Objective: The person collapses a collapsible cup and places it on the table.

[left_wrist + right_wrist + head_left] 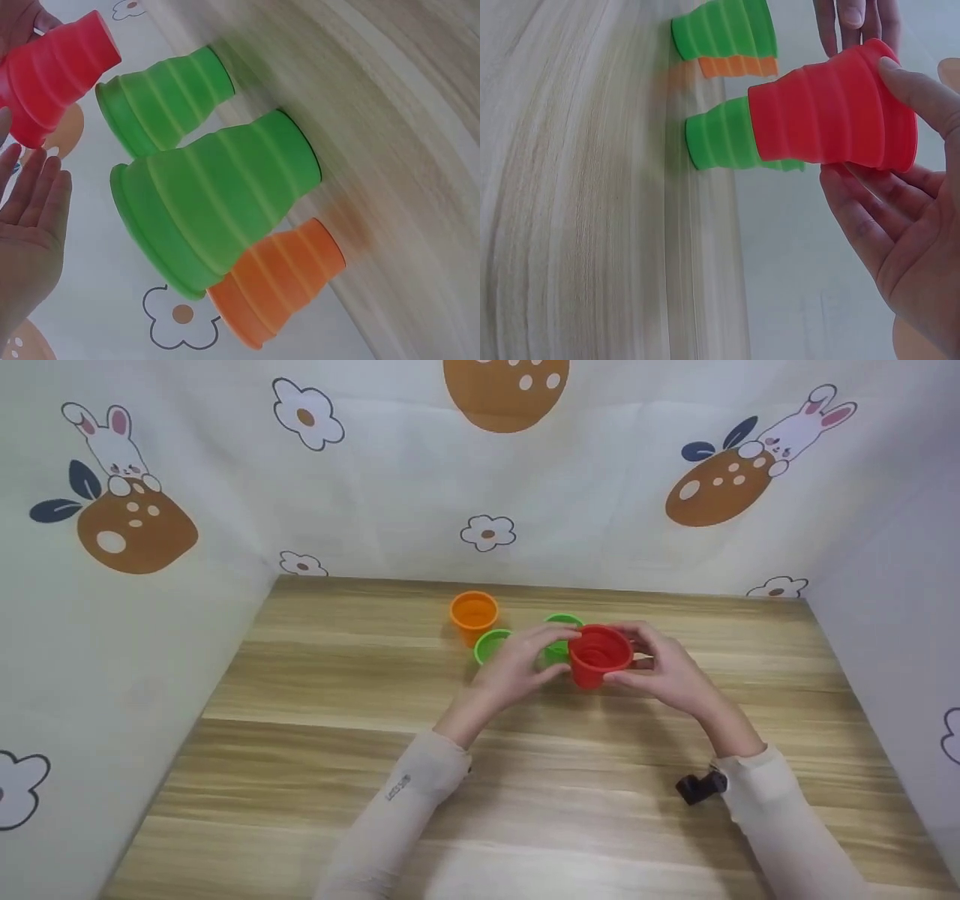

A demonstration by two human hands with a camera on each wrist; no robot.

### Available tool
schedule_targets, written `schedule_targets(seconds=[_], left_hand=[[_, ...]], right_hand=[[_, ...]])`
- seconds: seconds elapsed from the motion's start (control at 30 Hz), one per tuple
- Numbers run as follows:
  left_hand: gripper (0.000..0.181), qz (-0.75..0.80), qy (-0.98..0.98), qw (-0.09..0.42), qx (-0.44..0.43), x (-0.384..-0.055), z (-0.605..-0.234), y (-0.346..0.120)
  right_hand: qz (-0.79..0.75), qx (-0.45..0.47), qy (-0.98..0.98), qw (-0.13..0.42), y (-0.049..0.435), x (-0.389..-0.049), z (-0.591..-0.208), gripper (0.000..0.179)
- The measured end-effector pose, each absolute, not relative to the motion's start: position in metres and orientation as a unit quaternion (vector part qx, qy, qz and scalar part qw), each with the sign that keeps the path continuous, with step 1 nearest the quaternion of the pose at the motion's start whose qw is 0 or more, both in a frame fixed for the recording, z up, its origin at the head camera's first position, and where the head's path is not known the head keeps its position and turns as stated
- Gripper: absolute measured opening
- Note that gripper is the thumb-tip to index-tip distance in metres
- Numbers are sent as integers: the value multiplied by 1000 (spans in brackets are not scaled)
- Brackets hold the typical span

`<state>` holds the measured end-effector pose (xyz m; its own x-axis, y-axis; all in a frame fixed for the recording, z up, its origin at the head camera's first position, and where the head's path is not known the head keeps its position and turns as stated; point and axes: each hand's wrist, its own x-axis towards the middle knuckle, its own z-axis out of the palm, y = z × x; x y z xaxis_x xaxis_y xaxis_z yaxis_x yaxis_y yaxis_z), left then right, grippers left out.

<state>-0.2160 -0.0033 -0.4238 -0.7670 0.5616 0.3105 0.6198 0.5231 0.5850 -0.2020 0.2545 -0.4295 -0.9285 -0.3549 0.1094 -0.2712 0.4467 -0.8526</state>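
A red ribbed cup (590,678) is held upright just above the table, in front of the right-hand green cup. My right hand (671,671) grips it from the right, thumb on the near side by the rim and fingers behind. On its other side is my left hand (510,666), fingers fairly straight and fingertips right at the rim. In the left wrist view, two green cups (217,202) (165,101) and an orange cup (277,277) stand on the table. My left forearm and hand partly cover the nearer green cup in the head view.
The wood-grain table (300,780) is bounded by a patterned cloth backdrop (390,495) at the back and sides. A black wrist device (701,787) sticks out from the right sleeve.
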Motion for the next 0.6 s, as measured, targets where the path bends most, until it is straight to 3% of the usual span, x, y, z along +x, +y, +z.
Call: schedule_targets(seconds=[0.6], left_hand=[[23, -358, -850, 74, -380, -215, -427, -4]], right_hand=[[-494, -189, 847, 54, 249, -199, -431, 67]])
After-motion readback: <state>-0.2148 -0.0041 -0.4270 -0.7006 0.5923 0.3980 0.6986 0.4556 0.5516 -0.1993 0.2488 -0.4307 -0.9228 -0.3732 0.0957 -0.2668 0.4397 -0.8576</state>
